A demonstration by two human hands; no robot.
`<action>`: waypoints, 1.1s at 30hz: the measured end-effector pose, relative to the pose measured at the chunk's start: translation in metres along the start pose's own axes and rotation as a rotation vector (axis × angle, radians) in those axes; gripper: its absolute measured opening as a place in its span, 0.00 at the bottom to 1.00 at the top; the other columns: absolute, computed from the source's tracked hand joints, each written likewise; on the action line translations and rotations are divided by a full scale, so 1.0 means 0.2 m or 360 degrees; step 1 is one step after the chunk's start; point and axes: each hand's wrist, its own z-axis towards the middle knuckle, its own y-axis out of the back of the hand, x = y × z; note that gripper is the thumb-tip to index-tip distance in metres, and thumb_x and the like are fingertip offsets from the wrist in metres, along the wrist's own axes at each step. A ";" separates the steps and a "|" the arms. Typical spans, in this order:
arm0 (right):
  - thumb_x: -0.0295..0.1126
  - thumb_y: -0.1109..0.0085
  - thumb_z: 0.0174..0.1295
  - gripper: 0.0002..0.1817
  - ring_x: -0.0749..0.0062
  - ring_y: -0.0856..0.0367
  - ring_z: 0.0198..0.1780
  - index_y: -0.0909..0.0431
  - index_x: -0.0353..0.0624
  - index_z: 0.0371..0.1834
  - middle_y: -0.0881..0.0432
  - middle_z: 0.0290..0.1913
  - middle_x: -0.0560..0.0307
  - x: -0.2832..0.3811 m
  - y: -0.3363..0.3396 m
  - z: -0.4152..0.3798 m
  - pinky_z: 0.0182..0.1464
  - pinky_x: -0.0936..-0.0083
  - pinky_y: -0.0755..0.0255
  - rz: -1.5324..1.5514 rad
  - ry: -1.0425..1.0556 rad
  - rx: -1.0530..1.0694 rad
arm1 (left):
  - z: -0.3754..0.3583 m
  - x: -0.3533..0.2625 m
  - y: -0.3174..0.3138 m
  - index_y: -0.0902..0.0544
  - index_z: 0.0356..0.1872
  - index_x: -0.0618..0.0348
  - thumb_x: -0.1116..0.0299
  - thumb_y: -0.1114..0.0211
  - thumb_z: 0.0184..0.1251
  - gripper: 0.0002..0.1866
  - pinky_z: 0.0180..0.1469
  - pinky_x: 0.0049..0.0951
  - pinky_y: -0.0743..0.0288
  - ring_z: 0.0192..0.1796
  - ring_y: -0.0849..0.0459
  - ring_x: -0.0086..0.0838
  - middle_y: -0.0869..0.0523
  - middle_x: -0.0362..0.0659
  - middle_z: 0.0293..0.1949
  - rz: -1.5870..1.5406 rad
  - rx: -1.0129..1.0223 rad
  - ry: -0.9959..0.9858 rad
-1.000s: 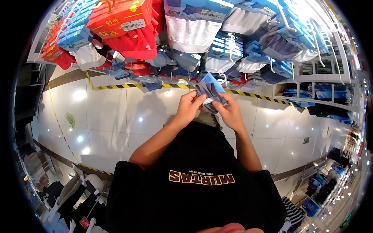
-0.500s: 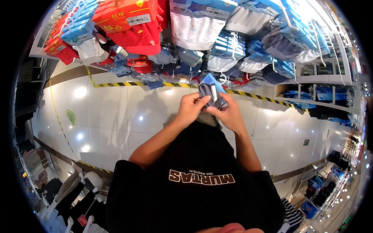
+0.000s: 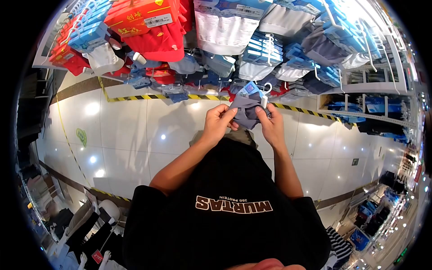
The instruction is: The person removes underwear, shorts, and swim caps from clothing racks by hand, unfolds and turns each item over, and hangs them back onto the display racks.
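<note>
Dark grey underpants (image 3: 246,110) on a small hanger are held between my two hands in front of my torso. My left hand (image 3: 218,121) pinches the left edge of the cloth, thumb on top. On the right side my right hand (image 3: 272,125) grips the fabric with its thumb pressed over it. A blue printed card (image 3: 250,90) sticks out at the far end of the underpants. Beside it rises a white hanger hook (image 3: 268,87), with a white plastic piece just below, close to my right fingers. Both hands' other fingers are partly hidden under the cloth.
Ahead is a display rack with red-carded underwear (image 3: 143,27), blue-carded white underwear (image 3: 225,27) and grey underwear (image 3: 321,47) on hooks. Black-and-yellow tape (image 3: 135,96) runs along the tiled floor before it. Mannequins (image 3: 105,211) and clothes stand behind on the left.
The underpants have gone from a folded bundle to more spread cloth. The hanger hook and white piece have shifted right, and my hands have moved slightly apart.
</note>
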 end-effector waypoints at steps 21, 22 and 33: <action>0.23 0.39 0.65 0.08 0.88 0.26 0.35 0.18 0.35 0.46 0.18 0.35 0.68 -0.06 0.02 0.02 0.38 0.86 0.32 0.0064 0.0034 -0.0018 | 0.01 0.04 -0.02 0.37 0.18 0.55 0.65 0.35 0.73 0.24 0.26 0.23 0.48 0.27 0.43 0.12 0.38 0.27 0.21 0.0373 -0.0092 -0.0358; 0.23 0.39 0.65 0.08 0.87 0.25 0.37 0.18 0.35 0.46 0.18 0.37 0.66 -0.04 0.02 0.01 0.40 0.86 0.31 0.0044 -0.0016 -0.0004 | 0.01 0.05 -0.02 0.35 0.19 0.56 0.65 0.35 0.73 0.22 0.27 0.22 0.48 0.27 0.42 0.12 0.36 0.27 0.21 0.0378 -0.0105 -0.0353; 0.22 0.43 0.69 0.28 0.71 0.29 0.62 0.38 0.35 0.72 0.30 0.66 0.51 0.32 0.28 0.22 0.66 0.73 0.36 0.0246 0.1026 -0.0632 | 0.06 0.12 0.15 0.18 0.37 0.64 0.63 0.40 0.76 0.13 0.42 0.25 0.22 0.37 0.16 0.22 0.14 0.41 0.35 0.0494 0.0177 0.0017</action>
